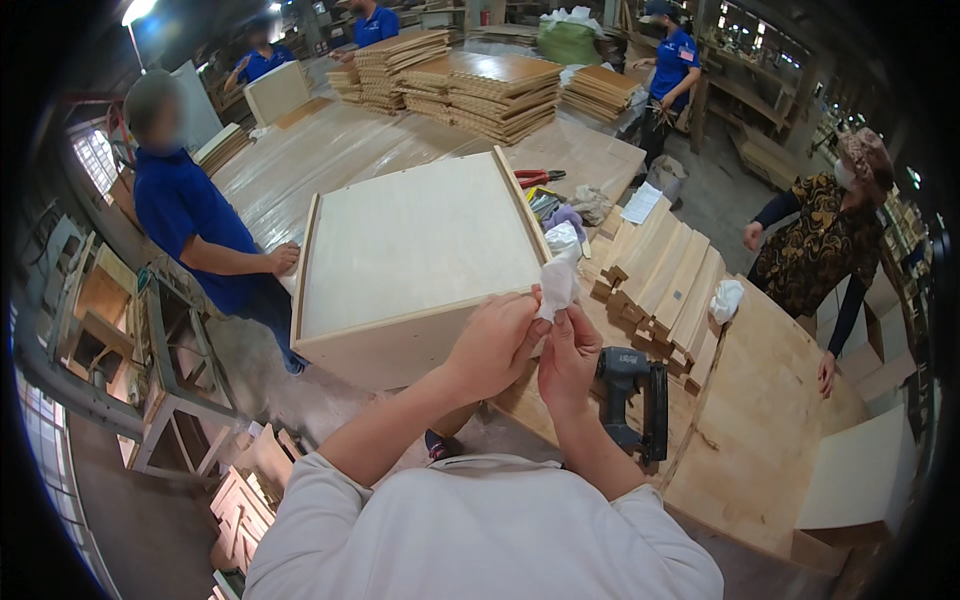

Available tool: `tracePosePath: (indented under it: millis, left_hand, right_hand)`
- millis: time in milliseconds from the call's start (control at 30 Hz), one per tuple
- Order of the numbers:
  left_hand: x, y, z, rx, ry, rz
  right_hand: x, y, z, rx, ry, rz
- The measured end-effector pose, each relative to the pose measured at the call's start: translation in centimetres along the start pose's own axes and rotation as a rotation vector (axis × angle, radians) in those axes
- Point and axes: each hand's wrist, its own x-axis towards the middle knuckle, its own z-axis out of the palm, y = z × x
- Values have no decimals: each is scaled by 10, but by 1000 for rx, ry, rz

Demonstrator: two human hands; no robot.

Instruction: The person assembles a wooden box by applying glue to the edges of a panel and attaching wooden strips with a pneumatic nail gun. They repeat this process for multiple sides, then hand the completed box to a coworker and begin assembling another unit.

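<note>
Close in front of my chest, my left hand [497,338] and my right hand [567,362] pinch a crumpled white cloth [560,282] between their fingertips. The cloth stands up from the fingers, near the right corner of a large, shallow wooden box [420,250] with a pale recessed panel. My left hand overlaps the box's near right corner in the picture; whether it touches the wood I cannot tell. A dark pneumatic nail gun [628,385] lies on the plywood table just right of my right hand.
Cut wooden blocks [665,285] are piled right of the cloth, with a white rag [726,300] beside them. Red-handled pliers [538,177] lie beyond the box. Stacked panels [480,90] stand farther back. A person in blue [190,200] rests a hand by the box; another person [825,235] stands right.
</note>
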Motion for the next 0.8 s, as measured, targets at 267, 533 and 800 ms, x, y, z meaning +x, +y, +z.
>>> tracePosePath:
  millis: [267, 533, 800]
  left_hand:
    - [0, -1, 0, 442, 181, 299]
    - [-2, 17, -1, -781, -183, -355]
    - [-8, 12, 14, 40, 144, 110]
  right_hand:
    - [-5, -21, 6, 57, -73, 168]
    - [8, -33, -22, 54, -272, 296]
    - [-4, -32, -1, -161, -316, 37]
